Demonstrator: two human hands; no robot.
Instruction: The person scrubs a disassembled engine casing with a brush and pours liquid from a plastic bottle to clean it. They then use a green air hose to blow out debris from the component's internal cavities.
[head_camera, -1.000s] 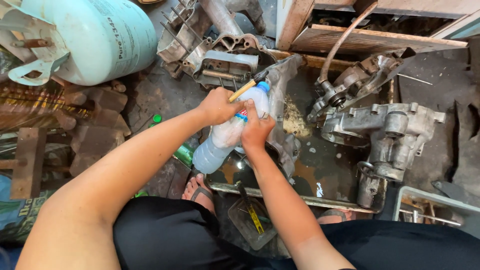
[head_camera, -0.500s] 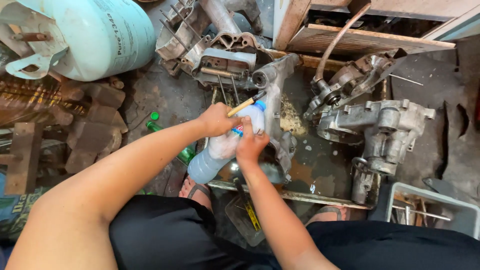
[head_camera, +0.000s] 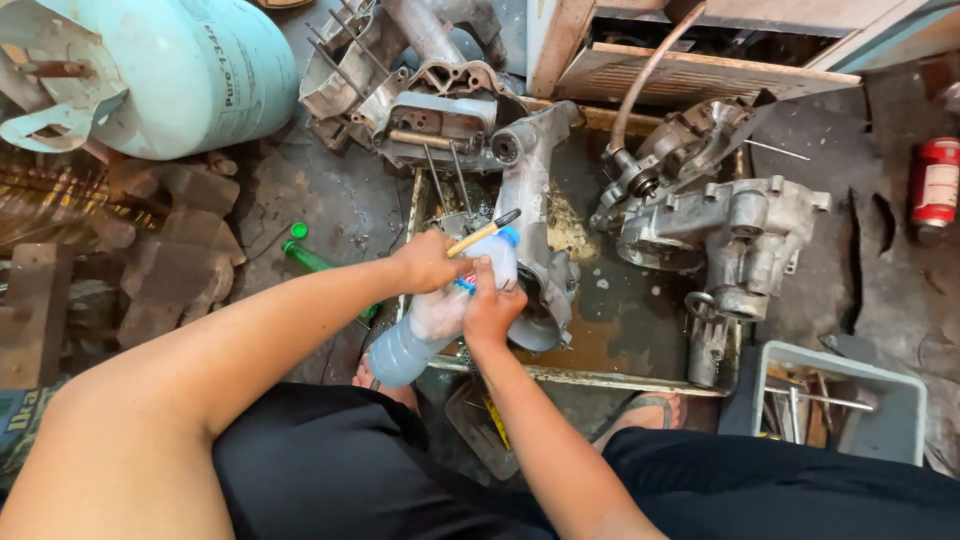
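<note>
My left hand (head_camera: 428, 262) grips a thin yellow-handled brush (head_camera: 482, 233) and also rests on a clear plastic bottle (head_camera: 432, 318) with a blue cap. My right hand (head_camera: 491, 310) wraps around the bottle's upper part, just below the cap. The bottle is tilted, cap end towards a grey metal engine casing (head_camera: 533, 215) that lies in a shallow, dirty metal tray (head_camera: 610, 345). Both hands are over the tray's left edge.
More engine casings (head_camera: 735, 225) sit at the tray's right and further parts (head_camera: 420, 95) behind it. A pale blue gas cylinder (head_camera: 170, 60) lies at top left, a green bottle (head_camera: 310, 255) on the floor, a red can (head_camera: 937, 185) at right, a grey tool box (head_camera: 830, 400) at lower right.
The view has shifted, so everything sits a little lower and left in frame. My hands stay on the bottle and brush, with my right hand slightly lower on the bottle.
</note>
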